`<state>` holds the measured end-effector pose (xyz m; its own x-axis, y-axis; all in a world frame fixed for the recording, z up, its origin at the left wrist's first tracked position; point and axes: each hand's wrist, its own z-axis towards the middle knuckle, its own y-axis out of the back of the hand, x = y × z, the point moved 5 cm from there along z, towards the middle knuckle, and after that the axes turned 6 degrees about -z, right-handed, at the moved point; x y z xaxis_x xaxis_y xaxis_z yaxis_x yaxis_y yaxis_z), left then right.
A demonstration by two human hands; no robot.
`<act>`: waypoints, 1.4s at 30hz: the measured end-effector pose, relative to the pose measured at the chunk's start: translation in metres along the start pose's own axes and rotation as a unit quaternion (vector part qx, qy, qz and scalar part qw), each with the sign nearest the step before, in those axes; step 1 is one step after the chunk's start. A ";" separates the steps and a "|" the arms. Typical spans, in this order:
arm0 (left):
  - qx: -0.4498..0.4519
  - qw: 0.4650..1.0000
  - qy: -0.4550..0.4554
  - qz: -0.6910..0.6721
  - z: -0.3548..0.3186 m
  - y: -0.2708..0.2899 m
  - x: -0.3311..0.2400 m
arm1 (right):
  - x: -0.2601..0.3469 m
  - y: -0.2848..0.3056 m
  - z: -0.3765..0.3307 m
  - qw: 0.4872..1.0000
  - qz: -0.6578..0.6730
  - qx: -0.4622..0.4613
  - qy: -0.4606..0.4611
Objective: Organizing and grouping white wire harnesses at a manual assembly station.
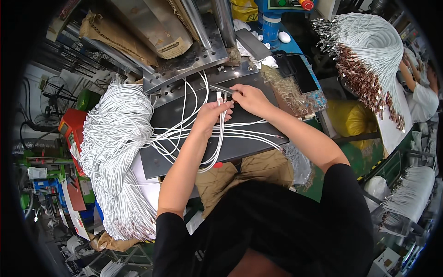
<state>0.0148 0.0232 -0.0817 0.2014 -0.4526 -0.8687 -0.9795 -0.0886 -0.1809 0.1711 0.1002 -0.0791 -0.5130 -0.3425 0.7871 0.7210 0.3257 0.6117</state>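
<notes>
My left hand (213,114) is closed around several white cables (218,143), whose connector ends (219,97) stick up past the thumb. Close beside it, my right hand (249,99) pinches a slim grey metal tool (222,88) that points left, just above the connectors. The tool's exact kind is too small to tell. More white cables run across the dark work plate (154,161) under my hands. A few loop up toward the metal press base (189,69).
A large bundle of white cables (115,138) hangs at the left. Loose clippings (288,87) and a black phone-like slab (302,74) lie at the right. Further right are another cable bundle (369,41), a yellow bag (350,117) and another person's arm (408,71).
</notes>
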 end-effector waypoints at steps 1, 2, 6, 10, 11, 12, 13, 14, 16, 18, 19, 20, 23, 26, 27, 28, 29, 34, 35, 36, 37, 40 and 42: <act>0.000 1.000 -0.001 0.000 0.000 0.000 -0.002 | 0.000 0.001 0.001 1.000 -0.001 -0.001 0.001; 0.007 1.000 0.001 0.003 -0.001 -0.001 -0.002 | 0.002 0.003 0.001 1.000 0.001 0.020 -0.011; 0.020 1.000 0.002 0.002 -0.002 -0.006 0.000 | 0.006 0.002 -0.002 0.998 0.001 0.045 -0.034; 0.031 0.999 -0.006 -0.015 0.000 -0.004 0.002 | -0.003 0.006 0.003 0.999 0.011 0.022 -0.023; 0.041 0.999 -0.007 -0.020 0.000 -0.001 0.002 | -0.007 0.010 0.007 0.999 0.030 0.029 -0.015; 0.051 0.998 -0.009 -0.024 -0.001 0.000 -0.001 | -0.009 0.013 0.010 0.998 0.049 0.037 -0.007; 0.050 0.998 -0.009 -0.025 -0.002 0.003 -0.005 | -0.011 0.013 0.011 0.998 0.049 0.038 -0.007; 0.068 0.997 0.024 -0.023 -0.002 0.005 -0.006 | -0.014 0.011 0.012 0.996 0.076 0.045 -0.014; 0.103 0.990 0.090 -0.020 -0.003 0.004 -0.007 | -0.020 0.007 0.013 0.989 0.130 0.058 -0.030; 0.116 0.988 0.098 -0.009 -0.006 0.000 -0.012 | -0.017 0.006 0.011 0.990 0.121 0.071 -0.014; 0.129 0.986 0.104 0.002 -0.007 -0.003 -0.013 | -0.014 0.004 0.009 0.990 0.112 0.082 0.003; 0.143 0.983 0.111 0.014 -0.007 -0.005 -0.012 | -0.012 0.003 0.007 0.990 0.103 0.094 0.020; 0.112 0.989 0.100 -0.010 0.000 -0.006 -0.008 | -0.005 0.005 0.003 0.988 0.120 0.092 0.018; 0.081 0.993 0.080 -0.012 -0.002 0.001 -0.007 | -0.011 0.009 0.008 0.983 0.148 0.105 -0.001; 0.067 0.995 0.067 -0.003 -0.007 0.005 -0.007 | -0.016 0.011 0.010 0.978 0.167 0.119 -0.021; 0.053 0.997 0.054 0.006 -0.009 0.009 -0.007 | -0.020 0.010 0.010 0.973 0.186 0.133 -0.041; 0.052 0.997 0.055 0.005 -0.009 0.013 -0.005 | -0.023 0.010 0.011 0.972 0.187 0.134 -0.041; 0.045 0.996 0.020 0.081 -0.002 0.025 0.002 | -0.017 0.010 0.009 0.984 0.114 0.132 -0.034; 0.041 0.995 0.019 0.089 0.000 0.024 0.003 | -0.013 0.011 0.006 0.985 0.104 0.133 -0.027; 0.037 0.994 0.017 0.097 0.001 0.022 0.003 | -0.008 0.012 0.002 0.986 0.093 0.134 -0.020; 0.036 0.995 0.014 0.094 0.002 0.020 0.003 | -0.003 0.014 0.000 0.986 0.089 0.136 -0.018; -0.002 0.989 0.007 0.148 0.003 0.016 0.003 | 0.010 0.019 -0.008 0.989 0.050 0.136 -0.014; -0.004 0.987 0.008 0.158 0.003 0.014 0.001 | 0.018 0.023 -0.010 0.990 0.020 0.137 -0.007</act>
<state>0.0017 0.0242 -0.0860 -0.1147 -0.4726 -0.8738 -0.9934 0.0531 0.1016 0.1828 0.0929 -0.0515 -0.4951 -0.3122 0.8108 0.5887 0.5658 0.5774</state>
